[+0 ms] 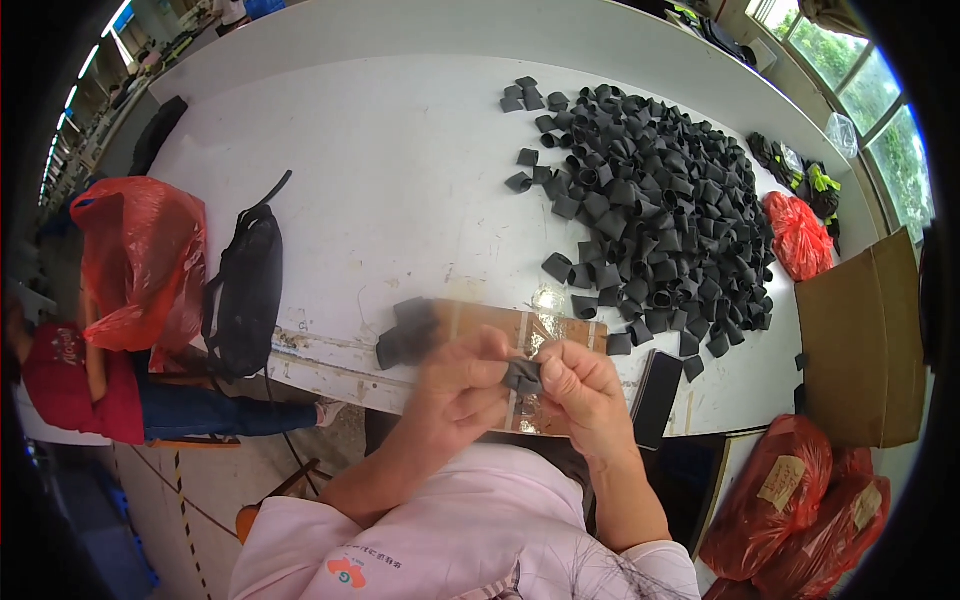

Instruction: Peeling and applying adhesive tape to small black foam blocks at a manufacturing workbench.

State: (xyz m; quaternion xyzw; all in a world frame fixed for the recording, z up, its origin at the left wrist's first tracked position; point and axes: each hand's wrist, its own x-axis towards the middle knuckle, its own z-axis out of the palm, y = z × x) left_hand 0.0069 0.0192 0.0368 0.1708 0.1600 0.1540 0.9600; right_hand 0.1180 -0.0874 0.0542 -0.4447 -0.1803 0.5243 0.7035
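Fingers of the left hand [462, 382] and the right hand [588, 392] pinch a small black piece [523, 377] between them, thumbs against fingertips; the left is slightly blurred. The piece is held above a brown board [478, 318] with strips of clear, glossy tape, positioned at the near edge of a white worktable [370, 160]. The table surface is smooth but scuffed, its front edge chipped, and a raised white panel [400, 38] borders the far side. Windows [900, 150] light the room from the right.

A heap of black loops [660, 210], matte, short and flattened, covers the table's right half; several show open ends. Further dark pieces [400, 335] lie at the board's left. A black phone [658, 400] rests right of the board.

Containers: a translucent red bag [140, 265] and a soft black bag [248, 290] at left; a brown carton [865, 340] at right; below it, bulging red sacks [780, 500] with paper labels, contents not identifiable. At far left sits a co-worker in a red shirt [75, 385].
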